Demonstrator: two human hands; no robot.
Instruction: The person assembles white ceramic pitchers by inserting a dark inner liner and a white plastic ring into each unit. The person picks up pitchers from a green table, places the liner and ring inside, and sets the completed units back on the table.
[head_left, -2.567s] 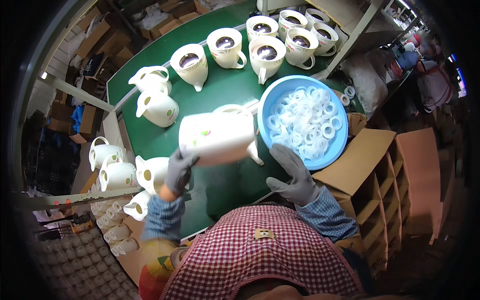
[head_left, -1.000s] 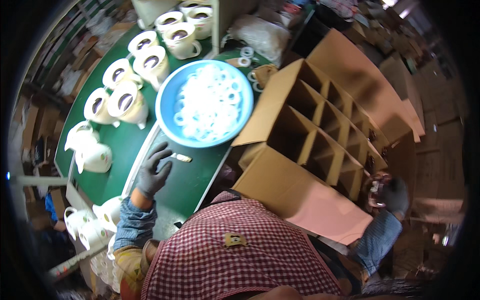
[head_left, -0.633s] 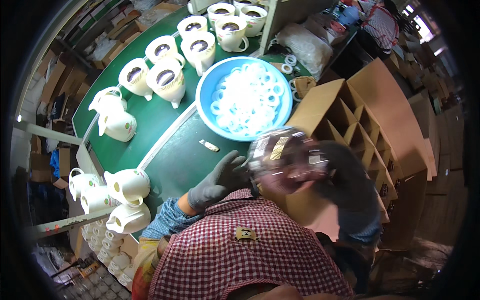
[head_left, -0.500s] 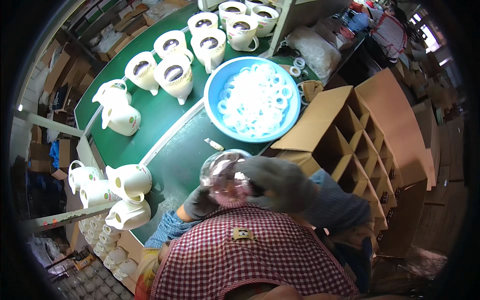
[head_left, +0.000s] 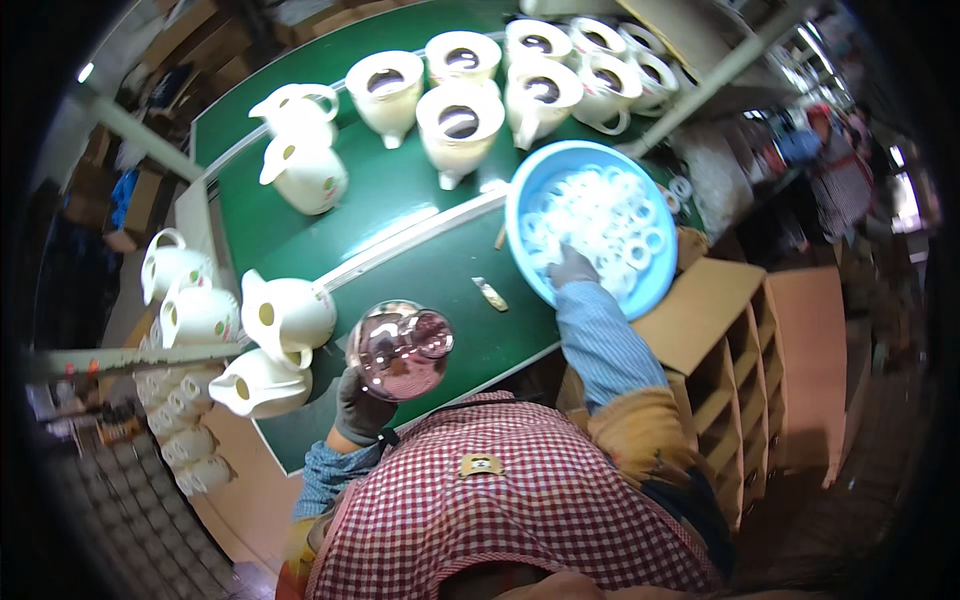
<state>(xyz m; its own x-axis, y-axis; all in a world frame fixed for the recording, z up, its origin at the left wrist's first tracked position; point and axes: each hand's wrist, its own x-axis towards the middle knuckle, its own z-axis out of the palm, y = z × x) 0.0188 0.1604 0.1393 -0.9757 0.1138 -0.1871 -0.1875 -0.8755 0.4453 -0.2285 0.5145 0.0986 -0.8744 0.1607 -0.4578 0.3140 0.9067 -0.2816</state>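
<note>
Gloved in grey, my left hand (head_left: 362, 408) grips a shiny, mirror-like glass flask liner (head_left: 392, 362) from its lower left side. Its round mouth tilts up and to the right. My right hand (head_left: 573, 268), also in a grey glove, reaches into a light blue basin (head_left: 520, 240). Translucent white plastic rings (head_left: 612, 225) fill that basin. The right fingertips are down among the rings, so whether they hold one is hidden. A small pale tube-like object (head_left: 490, 294) lies on the green table (head_left: 450, 245) between my hands.
White jug bodies with dark round openings (head_left: 460, 125) stand along the back of the table. White spouted jug shells (head_left: 290, 315) are grouped at the left, beside a metal rail (head_left: 140, 360). An open cardboard box with dividers (head_left: 715, 380) stands at the right, below the basin.
My right hand has left the flask liner and gone into the basin of rings. My left hand keeps hold of the liner, now further left, and its mouth has come into view.
</note>
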